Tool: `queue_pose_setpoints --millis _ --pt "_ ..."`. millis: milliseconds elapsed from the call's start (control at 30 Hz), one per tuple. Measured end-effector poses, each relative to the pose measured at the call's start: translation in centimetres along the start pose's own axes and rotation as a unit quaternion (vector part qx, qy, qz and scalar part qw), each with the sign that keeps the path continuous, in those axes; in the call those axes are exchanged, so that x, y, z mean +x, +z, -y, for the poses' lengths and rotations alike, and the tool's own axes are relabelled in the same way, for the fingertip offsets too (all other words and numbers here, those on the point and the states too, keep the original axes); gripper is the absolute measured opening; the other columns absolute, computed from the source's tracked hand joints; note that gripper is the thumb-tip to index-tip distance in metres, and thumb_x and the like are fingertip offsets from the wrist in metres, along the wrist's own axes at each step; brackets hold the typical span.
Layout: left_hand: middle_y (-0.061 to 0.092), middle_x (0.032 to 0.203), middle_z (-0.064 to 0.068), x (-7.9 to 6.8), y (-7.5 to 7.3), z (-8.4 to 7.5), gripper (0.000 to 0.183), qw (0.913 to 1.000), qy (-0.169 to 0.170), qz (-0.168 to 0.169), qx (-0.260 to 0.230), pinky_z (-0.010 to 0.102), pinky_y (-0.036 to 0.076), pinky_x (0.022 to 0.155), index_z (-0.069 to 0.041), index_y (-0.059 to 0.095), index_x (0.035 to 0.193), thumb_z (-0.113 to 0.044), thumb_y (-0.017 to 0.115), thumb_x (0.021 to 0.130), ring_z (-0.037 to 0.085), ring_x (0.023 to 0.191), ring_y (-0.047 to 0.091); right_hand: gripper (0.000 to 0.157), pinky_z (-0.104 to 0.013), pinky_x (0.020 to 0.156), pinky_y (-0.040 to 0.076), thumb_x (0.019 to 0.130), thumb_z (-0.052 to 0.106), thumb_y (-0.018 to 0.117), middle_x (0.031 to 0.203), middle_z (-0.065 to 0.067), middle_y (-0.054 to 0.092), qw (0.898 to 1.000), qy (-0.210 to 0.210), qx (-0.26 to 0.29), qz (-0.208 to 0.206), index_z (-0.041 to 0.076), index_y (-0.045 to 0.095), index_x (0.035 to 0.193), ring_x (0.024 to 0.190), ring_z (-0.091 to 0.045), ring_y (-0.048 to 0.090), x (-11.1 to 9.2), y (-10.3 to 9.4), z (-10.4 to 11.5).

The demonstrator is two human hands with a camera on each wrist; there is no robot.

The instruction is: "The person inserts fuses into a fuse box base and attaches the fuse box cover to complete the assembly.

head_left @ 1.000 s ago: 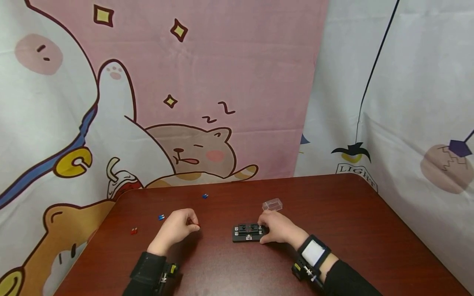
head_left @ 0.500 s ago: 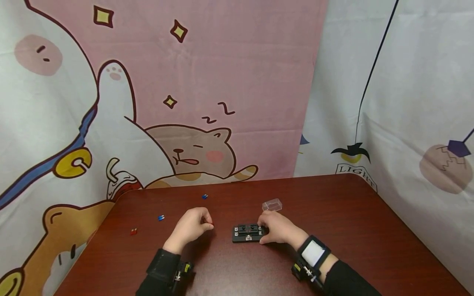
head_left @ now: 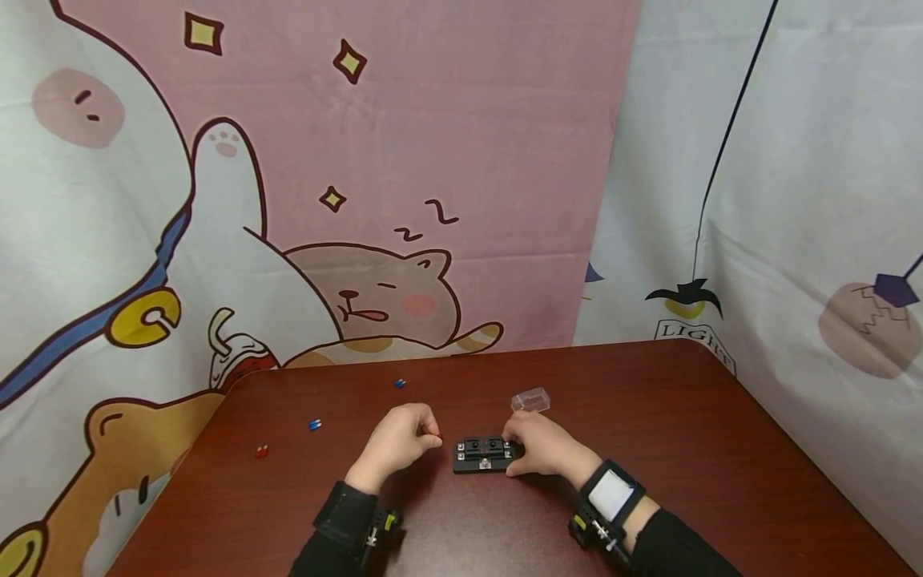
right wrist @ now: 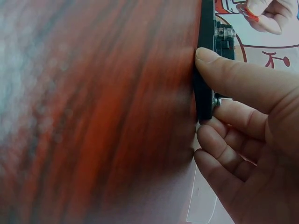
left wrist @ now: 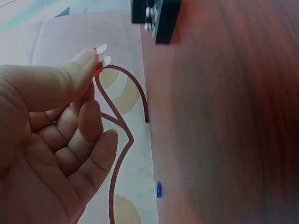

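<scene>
Between thumb and index finger, my left hand (head_left: 400,441) pinches a small red blade fuse (left wrist: 98,66), its two metal prongs pointing out past the fingertips. A short gap separates it from a black fuse block (head_left: 467,466) that lies on the table to its right. The block has metal screw terminals and a raised middle part. My right hand (head_left: 546,445) grips the block's right end, the thumb (right wrist: 208,56) on the near side and fingers at the far side and end. Those fingers partly hide that end in the head view.
A clear plastic cover (head_left: 530,399) lies behind the block. Two blue blade fuses are spread over the left part of the brown table (head_left: 649,449): one nearer (head_left: 314,425), one farther back (head_left: 400,384). Another red fuse (head_left: 261,452) lies farthest left. A printed cloth hangs behind.
The left hand has moved rightward across the table with the red fuse, closer to the fuse block. The right hand and the block have stayed in place.
</scene>
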State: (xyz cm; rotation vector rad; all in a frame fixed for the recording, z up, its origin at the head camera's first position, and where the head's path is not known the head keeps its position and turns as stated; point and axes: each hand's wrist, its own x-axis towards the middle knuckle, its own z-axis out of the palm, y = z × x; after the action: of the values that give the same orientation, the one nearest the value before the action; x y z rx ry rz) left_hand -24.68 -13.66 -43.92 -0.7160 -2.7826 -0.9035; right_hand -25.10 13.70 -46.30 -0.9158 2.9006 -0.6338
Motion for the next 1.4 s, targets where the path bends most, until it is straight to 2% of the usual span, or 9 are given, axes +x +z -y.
queue_pose_setpoints --millis 433,700,967,1100,1400 --pt "0.056 0.069 -0.011 0.9 1.7 -1.9 0.022 0.9997 0.012 -0.009 -0.017 0.026 0.043 0.056 -0.018 0.063 0.074 -0.009 0.081 0.082 0.005 0.061 0.049 0.039 -0.036 0.074 0.049 0.070 0.027 0.090 0.093 0.002 0.057 1.000 -0.003 0.003 -0.001 0.011 0.067 0.098 0.081 -0.013 0.052 -0.1 -0.1 0.0" --pt "0.055 0.070 -0.011 1.7 2.2 -3.1 0.021 0.9998 0.002 -0.012 -0.018 0.026 0.043 0.056 -0.020 0.063 0.074 -0.012 0.081 0.082 0.007 0.062 0.050 0.038 -0.035 0.071 0.047 0.070 0.026 0.091 0.090 0.003 0.056 1.000 -0.006 0.008 0.001 0.012 0.067 0.096 0.078 -0.012 0.050 0.0 -0.1 0.0" --pt "0.055 0.073 -0.010 2.4 3.2 -4.2 0.020 0.9999 0.006 -0.016 0.003 0.025 0.045 0.058 -0.019 0.063 0.076 -0.013 0.082 0.081 0.007 0.064 0.051 0.037 -0.033 0.069 0.045 0.069 0.025 0.091 0.088 0.004 0.053 1.000 -0.006 0.014 0.003 0.012 0.067 0.094 0.077 -0.013 0.047 0.1 -0.1 -0.3" --pt "0.055 0.073 -0.008 2.8 3.7 -4.6 0.020 0.9996 0.019 -0.018 0.013 0.025 0.044 0.058 -0.018 0.063 0.075 -0.013 0.082 0.081 0.007 0.064 0.051 0.036 -0.032 0.068 0.043 0.069 0.024 0.091 0.087 0.004 0.053 1.000 -0.008 0.013 0.001 0.012 0.067 0.093 0.076 -0.012 0.046 0.1 -0.1 -0.3" --pt "0.055 0.073 -0.006 3.2 4.9 -5.0 0.020 0.9978 0.029 -0.032 0.050 0.024 0.044 0.057 -0.017 0.064 0.074 -0.014 0.082 0.081 0.008 0.064 0.051 0.035 -0.031 0.067 0.043 0.069 0.023 0.091 0.087 0.003 0.053 1.000 -0.017 0.012 -0.003 0.012 0.066 0.092 0.076 -0.011 0.046 0.1 -0.1 -0.3"
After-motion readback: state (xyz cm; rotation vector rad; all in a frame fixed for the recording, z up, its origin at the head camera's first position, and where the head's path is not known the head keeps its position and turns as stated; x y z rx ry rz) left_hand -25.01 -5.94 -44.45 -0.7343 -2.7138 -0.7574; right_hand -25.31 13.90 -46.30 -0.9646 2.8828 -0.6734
